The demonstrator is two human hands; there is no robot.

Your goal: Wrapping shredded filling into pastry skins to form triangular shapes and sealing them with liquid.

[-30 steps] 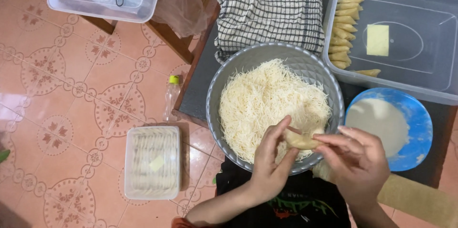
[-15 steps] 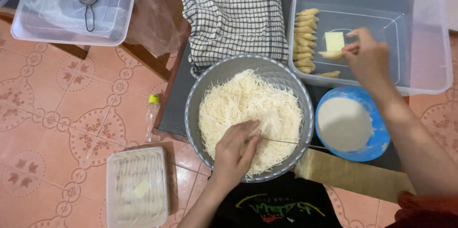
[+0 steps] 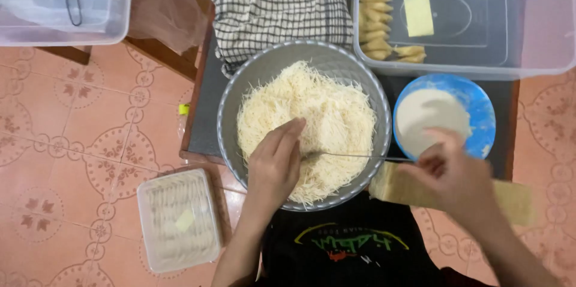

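Observation:
A metal bowl full of pale shredded strands stands on a low dark table. My left hand rests flat on the strands at the bowl's near side, fingers stretched out and holding nothing. A thin metal utensil lies across the bowl's right rim. My right hand is blurred, hovering empty with loose fingers over a stack of pale yellow sheets, just below a blue plate of white batter.
A clear tub at the back right holds a row of rolled pieces and a yellow block. A checked cloth lies behind the bowl. A lidded box sits on the tiled floor; another tub is at top left.
My right hand carried a rolled piece to the clear tub, left it there and has come back toward the yellow sheets. My left hand stayed on the strands in the bowl.

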